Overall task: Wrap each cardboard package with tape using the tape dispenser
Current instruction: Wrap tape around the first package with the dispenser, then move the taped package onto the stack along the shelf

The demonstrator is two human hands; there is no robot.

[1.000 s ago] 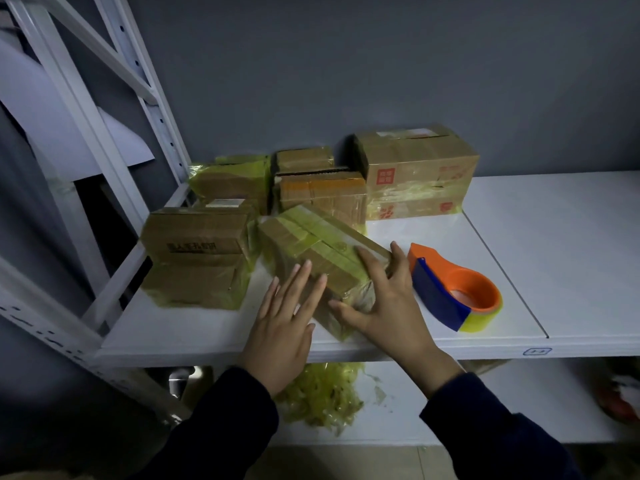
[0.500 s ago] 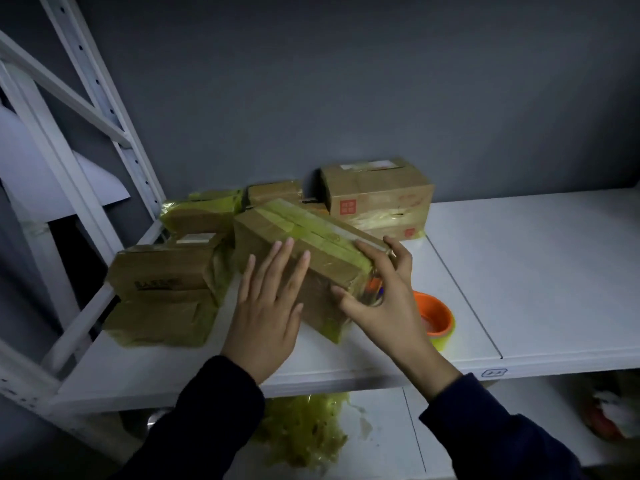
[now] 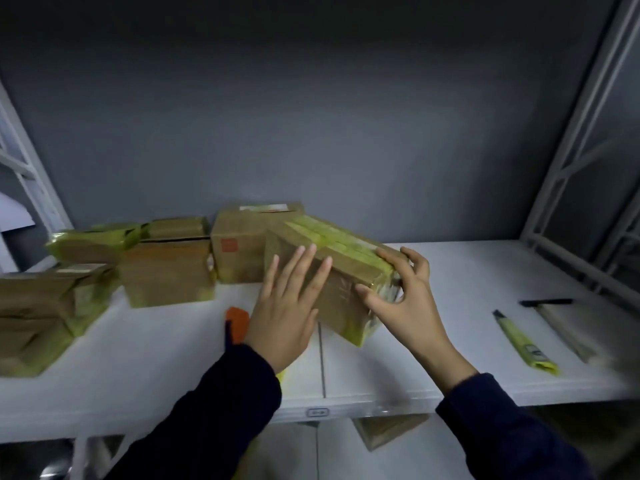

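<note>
Carried rightward since a moment ago, the yellow-taped brown cardboard package (image 3: pixel 346 249) now tilts above the white metal shelf (image 3: pixel 460 292), centre frame. The left hand (image 3: pixel 284 313) presses flat-fingered against its near face. The right hand (image 3: pixel 408 303) curls round its 3 o'clock end. An orange plastic tape dispenser (image 3: pixel 237 323) peeks out at the left hand's 9 o'clock.
</note>
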